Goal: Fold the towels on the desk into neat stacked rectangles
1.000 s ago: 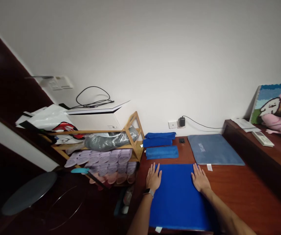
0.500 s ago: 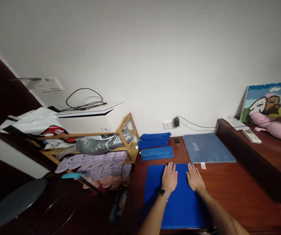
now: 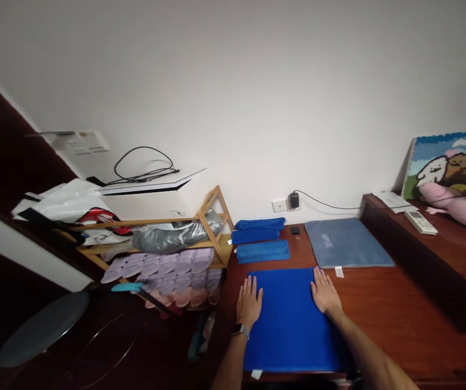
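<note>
A bright blue towel (image 3: 289,319) lies spread flat on the brown wooden table (image 3: 395,319), a white tag showing at its near left corner. My left hand (image 3: 249,302), with a watch on its wrist, rests flat over the towel's left edge, fingers stretched out. On the towel's right edge, near the far corner, my right hand (image 3: 325,291) lies flat with its fingers extended. Neither hand grips anything. Beyond the towel are several folded blue cloths (image 3: 262,251). A grey-blue towel (image 3: 348,244) with printed lettering lies flat at the far right.
Left of the table stands a wooden rack (image 3: 220,230) with lilac and pink slippers (image 3: 176,262) and a white box (image 3: 147,203). A round dark stool (image 3: 44,327) is at lower left. Along the wall sits a plugged charger (image 3: 294,200). A remote (image 3: 420,222) lies on the raised ledge at right.
My left hand has slid left across the blue towel, from its middle to the left edge. My right hand stays at the right edge. The camera view has shifted slightly.
</note>
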A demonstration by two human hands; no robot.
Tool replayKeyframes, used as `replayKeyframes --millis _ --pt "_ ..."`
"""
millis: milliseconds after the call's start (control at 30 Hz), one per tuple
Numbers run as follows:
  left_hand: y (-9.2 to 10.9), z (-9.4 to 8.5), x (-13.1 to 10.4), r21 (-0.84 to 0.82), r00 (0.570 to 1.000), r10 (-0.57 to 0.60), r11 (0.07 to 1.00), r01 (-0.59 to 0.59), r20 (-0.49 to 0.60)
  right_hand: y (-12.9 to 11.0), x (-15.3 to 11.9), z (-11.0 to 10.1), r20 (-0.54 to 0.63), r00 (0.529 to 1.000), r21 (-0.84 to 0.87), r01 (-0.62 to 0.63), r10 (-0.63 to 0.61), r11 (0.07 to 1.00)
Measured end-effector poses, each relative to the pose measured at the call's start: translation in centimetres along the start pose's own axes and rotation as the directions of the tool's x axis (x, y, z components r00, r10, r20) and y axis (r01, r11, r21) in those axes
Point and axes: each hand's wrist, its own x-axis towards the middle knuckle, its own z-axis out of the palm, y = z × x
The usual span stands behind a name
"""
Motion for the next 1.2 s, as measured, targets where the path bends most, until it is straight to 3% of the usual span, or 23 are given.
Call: replayKeyframes --millis 67,200,367,500,700,800,967,1033,1067,1133,1200 --pt "-0.7 0.0 -0.3 0.005 1.000 -0.008 1.000 0.008 -0.007 0.0 0.1 -0.1 0.011 1.000 -0.023 -0.003 0.003 1.000" --pt "0.1 -0.4 -0.5 0.008 1.000 -0.021 1.000 0.021 -0.004 -0.3 0.0 -0.9 0.056 0.998 -0.042 -0.010 0.012 0.999" --pt "0.7 -0.8 -0.5 -0.002 0.999 -0.032 0.999 0.032 -0.011 -1.3 -2.9 -0.6 0.030 0.996 -0.036 -0.088 0.089 0.995" --pt "0.6 -0.7 -0.5 -0.011 0.999 -0.030 0.999 0.030 -0.030 -1.3 -5.4 0.1 0.033 0.998 -0.031 -0.060 0.061 0.998" --pt "0.4 -2.0 -0.1 0.038 0.999 0.024 0.999 -0.022 -0.044 -0.3 -5.7 -0.4 0.022 0.999 -0.010 -0.027 0.027 1.000" --pt "3.4 -2.5 -0.2 0.041 0.990 0.124 0.992 -0.122 -0.070 -0.3 -5.7 -0.3 0.006 1.000 0.007 -0.009 0.009 1.000" --pt "14.6 -1.3 -2.3 -0.130 0.938 0.345 0.930 -0.344 -0.014 -0.2 -5.7 -0.2 0.000 1.000 0.039 0.010 -0.010 0.999" --pt "17.7 -0.8 -3.3 -0.199 0.926 0.375 0.911 -0.360 0.040 0.0 -5.7 -0.1 0.007 1.000 0.039 0.025 -0.025 0.999" --pt "18.1 -0.6 -3.7 -0.217 0.925 0.376 0.909 -0.356 0.055 0.2 -5.7 0.1 0.005 1.000 0.037 0.030 -0.031 0.999" --pt "16.6 -0.6 -4.2 -0.222 0.931 0.359 0.915 -0.337 0.063 0.3 -5.7 0.3 -0.008 1.000 0.035 0.026 -0.026 0.999" --pt "12.4 -1.0 -4.7 -0.193 0.952 0.301 0.939 -0.284 0.063 0.4 -5.7 0.6 -0.018 1.000 0.033 0.016 -0.015 0.999"
